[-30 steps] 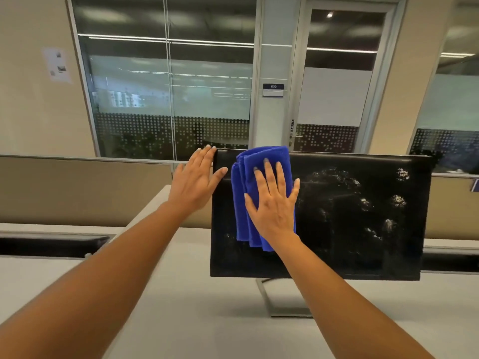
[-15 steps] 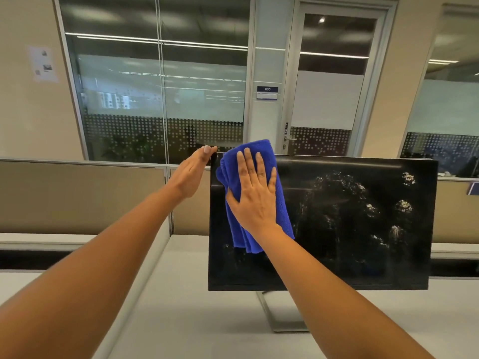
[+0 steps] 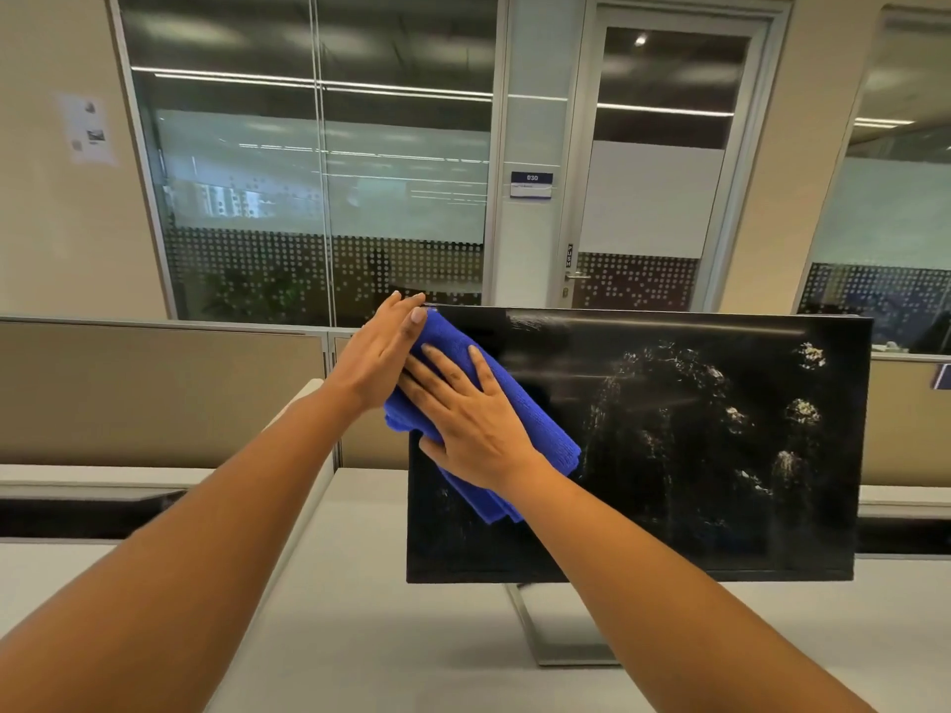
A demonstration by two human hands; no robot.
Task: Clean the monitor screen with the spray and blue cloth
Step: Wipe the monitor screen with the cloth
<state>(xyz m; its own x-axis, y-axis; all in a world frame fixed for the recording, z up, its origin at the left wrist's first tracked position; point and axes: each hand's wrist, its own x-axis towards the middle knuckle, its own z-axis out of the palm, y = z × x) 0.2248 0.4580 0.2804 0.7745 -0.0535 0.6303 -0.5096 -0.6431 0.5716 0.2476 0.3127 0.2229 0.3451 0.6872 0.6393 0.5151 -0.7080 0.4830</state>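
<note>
A black monitor (image 3: 694,455) stands on a silver stand (image 3: 556,635) on the pale desk. White spray droplets speckle the right half of its screen. A folded blue cloth (image 3: 535,429) lies flat against the screen's upper left part, tilted down to the right. My right hand (image 3: 468,409) presses the cloth onto the glass with straight, spread fingers. My left hand (image 3: 381,352) rests with straight fingers on the monitor's top left corner, partly over the cloth's upper edge. No spray bottle is in view.
The pale desk (image 3: 386,635) runs under the monitor. Beige partition panels (image 3: 154,393) stand behind it. Beyond them are glass office walls and a glass door (image 3: 653,172).
The right hand and cloth have slid left towards the top left corner and tilted, fingers now pointing up-left. The left hand stays at that corner, now beside the cloth.
</note>
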